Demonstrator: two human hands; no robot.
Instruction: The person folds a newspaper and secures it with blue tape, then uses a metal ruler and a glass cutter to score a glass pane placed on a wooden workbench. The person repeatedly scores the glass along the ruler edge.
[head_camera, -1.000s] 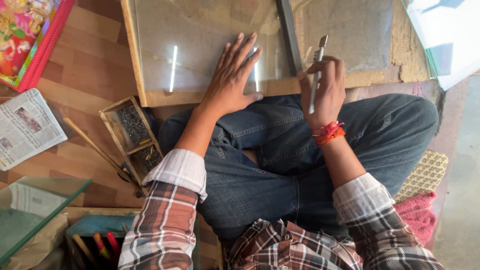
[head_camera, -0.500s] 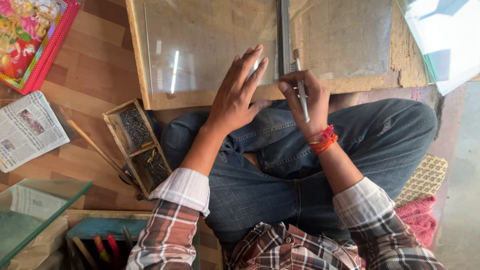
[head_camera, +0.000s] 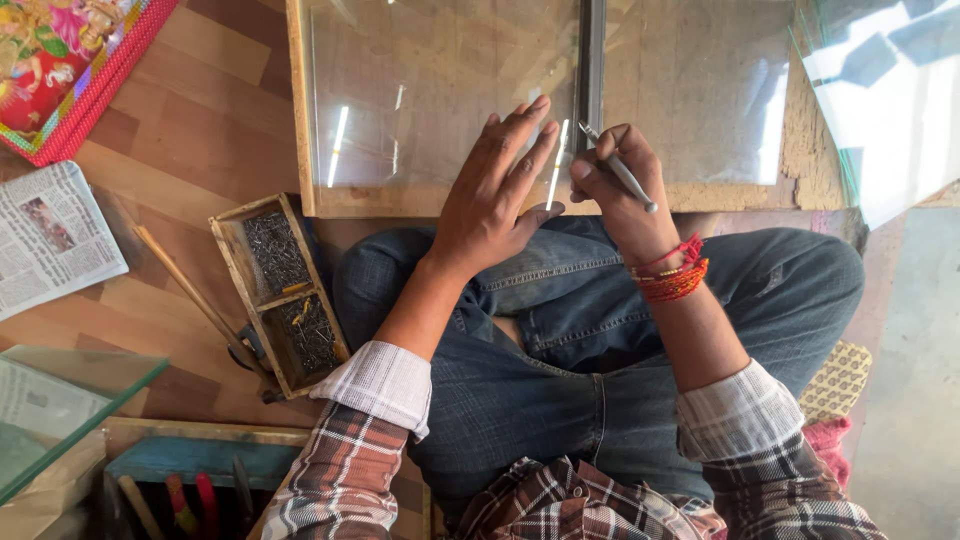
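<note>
My left hand (head_camera: 497, 190) lies flat with fingers spread on a clear glass sheet (head_camera: 430, 90) that rests on a wooden board (head_camera: 300, 110) in front of my crossed legs. A dark metal straightedge (head_camera: 591, 60) lies across the glass, just right of my left fingertips. My right hand (head_camera: 625, 195) grips a thin grey metal cutter (head_camera: 620, 170) like a pen. Its tip touches the glass beside the straightedge, near the board's front edge. A red thread band circles my right wrist.
A small wooden two-part box of nails (head_camera: 282, 290) sits left of my knee, with a hammer (head_camera: 205, 305) beside it. A newspaper (head_camera: 50, 235) and a red-framed picture (head_camera: 70, 60) lie at the left. More glass sheets (head_camera: 880, 90) stand at the right and lower left (head_camera: 60, 410).
My right hand brought the cutter down from upright and set its tip against the straightedge. My left hand shifted slightly right on the glass. The view moved closer over the board.
</note>
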